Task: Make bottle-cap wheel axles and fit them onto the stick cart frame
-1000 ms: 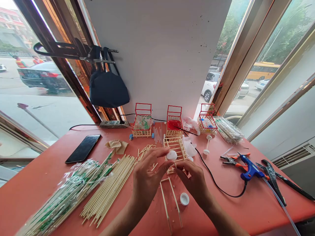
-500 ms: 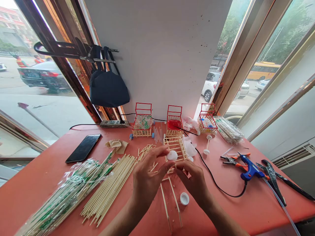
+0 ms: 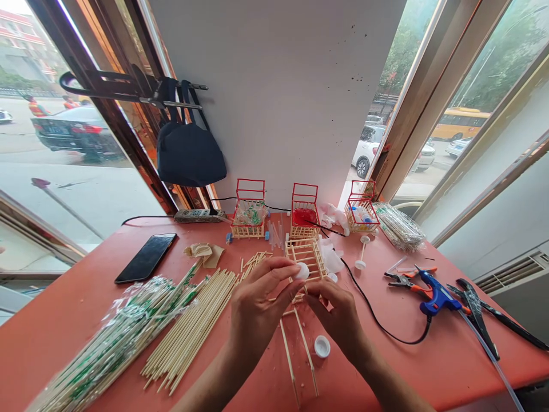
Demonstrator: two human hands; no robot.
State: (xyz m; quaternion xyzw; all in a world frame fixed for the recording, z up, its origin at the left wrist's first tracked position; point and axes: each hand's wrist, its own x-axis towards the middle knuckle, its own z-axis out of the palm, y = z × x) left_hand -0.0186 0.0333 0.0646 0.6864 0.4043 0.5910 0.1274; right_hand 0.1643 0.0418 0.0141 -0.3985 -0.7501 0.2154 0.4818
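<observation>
The left hand [image 3: 256, 303] pinches a white cap [image 3: 303, 271]; the right hand's [image 3: 338, 312] fingers clamp what looks like a thin stick [image 3: 305, 289]. Probably fitting them; steady alignment matters.

On table [image 3: 429, 366]: loose sticks [image 3: 193, 326] laid left, glue gun [image 3: 440, 296] right; cap [image 3: 322, 347] placed right of stick frame [image 3: 293, 378]; three baskets [image 3: 304, 231] lined up behind, along wall [image 3: 278, 97].

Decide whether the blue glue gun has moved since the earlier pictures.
No. Judged against the red table, the blue glue gun lies in the same place, pointing the same way.
</observation>
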